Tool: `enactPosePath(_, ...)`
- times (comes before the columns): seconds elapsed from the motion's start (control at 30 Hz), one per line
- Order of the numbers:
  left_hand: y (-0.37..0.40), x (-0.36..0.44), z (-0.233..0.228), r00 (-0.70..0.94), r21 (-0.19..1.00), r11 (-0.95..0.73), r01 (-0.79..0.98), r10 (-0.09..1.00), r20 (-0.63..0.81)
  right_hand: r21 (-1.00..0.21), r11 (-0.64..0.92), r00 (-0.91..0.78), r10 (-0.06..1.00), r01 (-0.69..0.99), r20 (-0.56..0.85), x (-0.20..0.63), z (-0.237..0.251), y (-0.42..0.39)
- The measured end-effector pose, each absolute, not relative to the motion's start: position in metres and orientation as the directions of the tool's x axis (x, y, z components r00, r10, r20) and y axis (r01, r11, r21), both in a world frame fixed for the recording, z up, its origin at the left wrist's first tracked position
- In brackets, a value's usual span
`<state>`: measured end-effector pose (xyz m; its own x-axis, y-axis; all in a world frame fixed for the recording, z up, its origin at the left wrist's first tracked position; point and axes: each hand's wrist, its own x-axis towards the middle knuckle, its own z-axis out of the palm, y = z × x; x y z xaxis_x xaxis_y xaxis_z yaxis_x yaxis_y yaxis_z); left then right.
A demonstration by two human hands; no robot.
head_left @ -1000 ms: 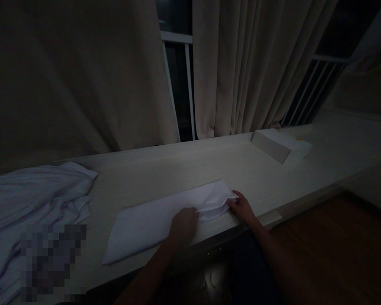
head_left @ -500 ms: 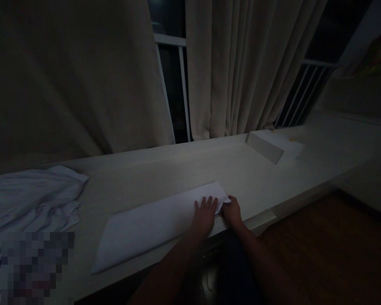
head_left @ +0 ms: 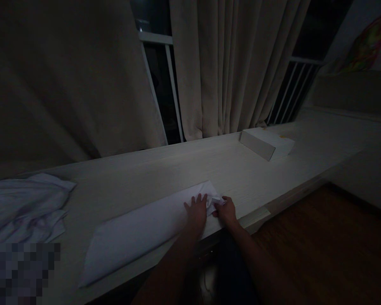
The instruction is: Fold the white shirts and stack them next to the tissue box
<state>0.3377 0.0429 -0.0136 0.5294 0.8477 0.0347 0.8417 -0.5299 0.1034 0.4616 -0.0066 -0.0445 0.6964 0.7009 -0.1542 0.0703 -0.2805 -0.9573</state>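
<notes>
Pressing flat, fingers spread, the left hand (head_left: 196, 210) pins the right end of a long folded white cloth (head_left: 146, 231) near the table's (head_left: 152, 173) front edge. The right hand (head_left: 226, 210) pinches a bunched corner there. Good practice, I judge: hold the fold firm and tuck the corner in square. A crumpled sheet (head_left: 25, 207) lies well apart, left.

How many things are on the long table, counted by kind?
Folded white cloths: 1, the folded cloth under the left hand and right hand
Crumpled cloth piles: 1, the crumpled pile at the left end
Boxes: 1, the white box by the curtain
Total: 3 on the table
</notes>
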Motion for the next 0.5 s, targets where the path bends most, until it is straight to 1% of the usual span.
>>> enactPosePath(0.2,0.042,0.341,-0.010,0.530,0.099,-0.529,0.843,0.848,0.023,-0.950,-0.274,0.685,0.721,0.148,-0.101,0.459,-0.041,-0.011)
enactPosePath(0.27,0.040,0.340,-0.009,0.547,0.084,-0.548,0.832,0.836,0.040,-0.950,-0.267,0.678,0.729,0.162,-0.089,0.457,-0.037,-0.013)
enactPosePath(0.33,0.038,0.338,-0.006,0.619,0.041,-0.626,0.779,0.778,0.105,-0.948,-0.272,0.678,0.730,0.167,-0.090,0.458,-0.032,-0.015)
enactPosePath(0.4,0.036,0.337,-0.002,0.706,-0.008,-0.714,0.700,0.690,0.159,-0.940,-0.280,0.704,0.707,0.196,-0.063,0.460,-0.028,-0.017)
enactPosePath(0.43,0.035,0.337,0.000,0.737,-0.023,-0.745,0.667,0.655,0.165,-0.934,-0.286,0.724,0.688,0.216,-0.043,0.461,-0.027,-0.017)
enactPosePath(0.5,0.033,0.340,0.002,0.769,-0.031,-0.774,0.632,0.622,0.149,-0.922,-0.299,0.748,0.663,0.248,-0.014,0.464,-0.025,-0.017)
